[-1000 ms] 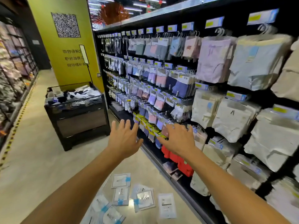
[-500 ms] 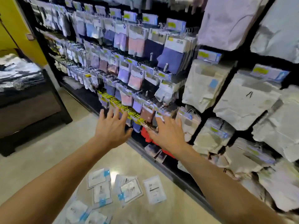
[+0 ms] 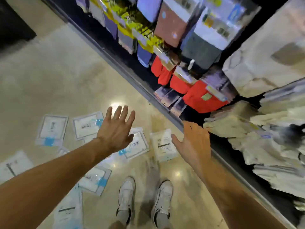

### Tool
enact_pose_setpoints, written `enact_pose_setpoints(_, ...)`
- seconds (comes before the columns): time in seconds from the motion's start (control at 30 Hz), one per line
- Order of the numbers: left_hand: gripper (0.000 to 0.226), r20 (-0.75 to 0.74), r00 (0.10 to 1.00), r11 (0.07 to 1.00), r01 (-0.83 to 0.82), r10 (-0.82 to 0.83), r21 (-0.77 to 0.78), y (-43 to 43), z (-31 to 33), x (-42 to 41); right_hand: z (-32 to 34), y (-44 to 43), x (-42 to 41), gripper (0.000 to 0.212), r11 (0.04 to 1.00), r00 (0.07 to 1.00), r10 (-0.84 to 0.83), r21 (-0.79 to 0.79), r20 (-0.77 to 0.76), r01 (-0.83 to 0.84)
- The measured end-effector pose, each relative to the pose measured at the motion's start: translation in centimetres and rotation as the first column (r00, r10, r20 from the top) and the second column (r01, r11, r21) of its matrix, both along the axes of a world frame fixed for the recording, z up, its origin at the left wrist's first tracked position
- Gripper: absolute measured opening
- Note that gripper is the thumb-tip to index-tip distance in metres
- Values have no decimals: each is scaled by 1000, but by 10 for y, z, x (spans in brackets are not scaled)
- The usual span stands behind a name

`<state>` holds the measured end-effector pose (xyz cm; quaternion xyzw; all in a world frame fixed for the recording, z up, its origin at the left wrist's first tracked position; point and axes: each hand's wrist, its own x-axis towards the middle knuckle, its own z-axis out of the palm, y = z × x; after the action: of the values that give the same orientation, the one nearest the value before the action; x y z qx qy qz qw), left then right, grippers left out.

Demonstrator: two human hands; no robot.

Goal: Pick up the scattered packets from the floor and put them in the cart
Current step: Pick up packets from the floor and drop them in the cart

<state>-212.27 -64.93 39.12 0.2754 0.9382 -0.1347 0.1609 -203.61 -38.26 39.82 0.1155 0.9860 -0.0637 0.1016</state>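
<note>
The packets lie flat and scattered on the floor, in front of the person's shoes. The plain white packet lies between the two hands, with its long axis running from near to far, a little tilted. It is just left of the thumb of the right hand, so I judge this hand is the nearer one for it. The right hand is wide, fingers straight, and holds nothing. The left hand is also wide with spread fingers, empty, and covers part of a blue-marked packet. How high the hands are above the floor I cannot tell. More packets lie to the left, for example a far one and a near one. The floor is smooth and shiny, so a flat packet may need lifting at an edge. A shelf with hanging goods runs along the right. The cart is not in view.
</note>
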Motion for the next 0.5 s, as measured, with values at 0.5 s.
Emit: enact_pose_setpoints(0.5,87,243,965,993,-83,101,-82,-3,-459,21,-456,19,63,77,987,958,-105,-87,266,132)
